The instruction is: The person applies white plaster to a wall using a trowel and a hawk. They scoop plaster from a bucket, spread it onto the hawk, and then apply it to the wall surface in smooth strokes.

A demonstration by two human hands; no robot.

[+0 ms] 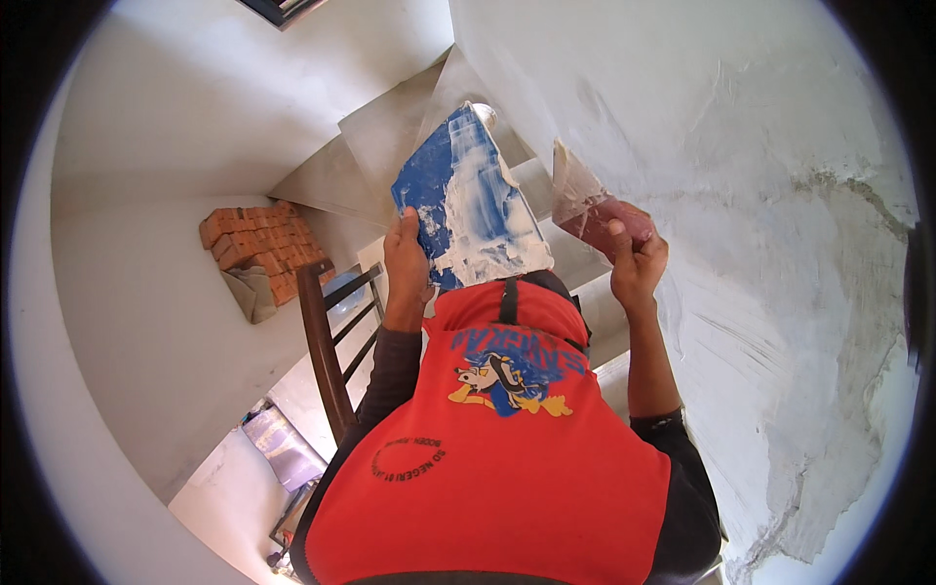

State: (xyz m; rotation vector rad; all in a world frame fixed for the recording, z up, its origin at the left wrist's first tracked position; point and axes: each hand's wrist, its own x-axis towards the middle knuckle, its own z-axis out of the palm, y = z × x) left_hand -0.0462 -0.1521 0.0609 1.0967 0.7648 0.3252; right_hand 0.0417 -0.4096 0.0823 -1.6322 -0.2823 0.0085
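In the middle of the head view, my left hand [408, 255] grips the left edge of a flat blue board [429, 171] smeared with thick white paste, mostly over its right half. My right hand [636, 252] is closed on a reddish-pink scraper [587, 213], thumb on its face; pale paste coats its pointed upper part. The two tools are held apart, the scraper just right of the board. Below them is the front of my red top with dark sleeves.
Grey stair steps [375, 122] lie beyond the tools. A wooden railing [322, 336] with dark bars stands at left, near stacked red bricks [255, 236] and a grey cloth [249, 297]. A patchy, cracked plastered wall [780, 322] runs along my right. A dark-framed opening is at the top.
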